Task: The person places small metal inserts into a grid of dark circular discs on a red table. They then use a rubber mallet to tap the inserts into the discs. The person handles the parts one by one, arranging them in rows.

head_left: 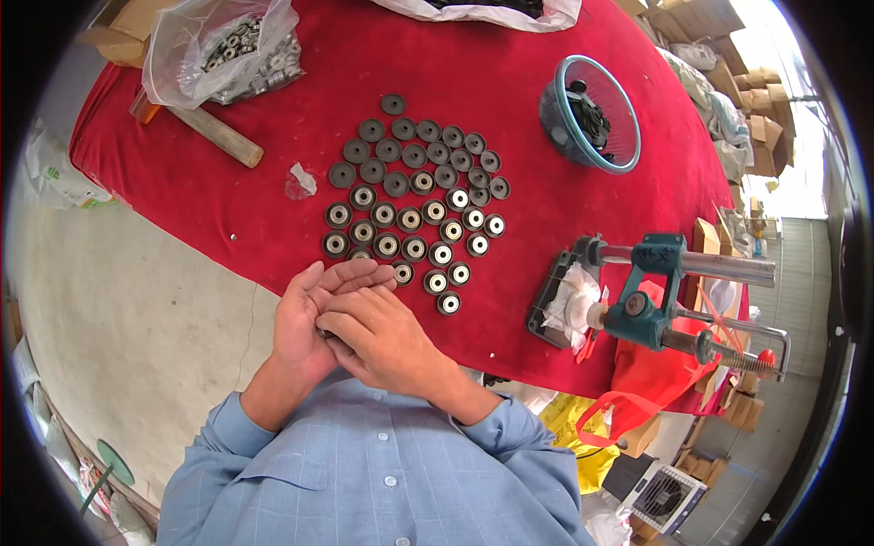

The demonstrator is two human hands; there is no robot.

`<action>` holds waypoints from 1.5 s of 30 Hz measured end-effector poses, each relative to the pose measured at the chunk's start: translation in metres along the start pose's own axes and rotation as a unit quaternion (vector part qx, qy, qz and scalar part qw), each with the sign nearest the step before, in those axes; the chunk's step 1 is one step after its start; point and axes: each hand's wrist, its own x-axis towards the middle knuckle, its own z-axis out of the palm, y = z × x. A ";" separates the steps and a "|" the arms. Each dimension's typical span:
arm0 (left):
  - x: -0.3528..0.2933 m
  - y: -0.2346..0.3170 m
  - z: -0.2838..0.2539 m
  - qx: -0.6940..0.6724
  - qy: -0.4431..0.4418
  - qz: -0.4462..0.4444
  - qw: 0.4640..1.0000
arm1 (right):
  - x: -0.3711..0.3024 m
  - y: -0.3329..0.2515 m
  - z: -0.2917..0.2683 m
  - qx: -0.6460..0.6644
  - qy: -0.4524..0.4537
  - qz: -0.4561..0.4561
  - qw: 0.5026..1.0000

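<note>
Just in front of my shirt, at the near edge of the red-covered table, my two hands are together. My left hand (302,320) is cupped with its palm turned up. Over it lies my right hand (387,338), its fingers curled into the left palm. A small dark, metallic bit shows between them, mostly hidden, so its kind is unclear. Beyond the hands stand several black round discs with metal bearings (410,219) set in their centres. Farther back lie several plain black discs (389,150) with no bearing in them.
A clear bag of metal parts (259,64) and a wooden-handled hammer (218,136) lie at the far left. A blue plastic basket (628,118) with black parts stands at the far right. The green hand press (637,314) is at the right, beside a red bag (651,373).
</note>
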 end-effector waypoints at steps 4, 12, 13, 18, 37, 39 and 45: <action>0.004 0.009 0.003 0.170 0.054 0.122 0.976 | 0.031 0.029 -0.023 -0.046 0.113 0.044 0.992; 0.025 0.034 -0.024 0.667 0.135 0.420 0.601 | 0.060 0.104 -0.041 -0.273 0.151 0.086 0.946; 0.028 0.033 -0.028 0.698 0.134 0.431 0.556 | 0.060 0.108 -0.039 -0.281 0.139 0.083 0.946; 0.032 0.026 -0.031 0.707 0.115 0.457 0.527 | 0.053 0.112 -0.034 -0.295 0.108 0.073 0.947; 0.027 0.027 -0.027 0.727 0.089 0.405 0.547 | 0.031 0.083 -0.062 -0.217 0.176 0.107 0.954; 0.023 0.027 -0.023 0.746 0.096 0.393 0.529 | -0.002 0.062 -0.081 -0.151 0.200 0.220 0.943; 0.026 0.004 -0.003 0.803 0.087 0.354 0.471 | -0.079 0.019 -0.071 -0.136 0.128 0.347 0.919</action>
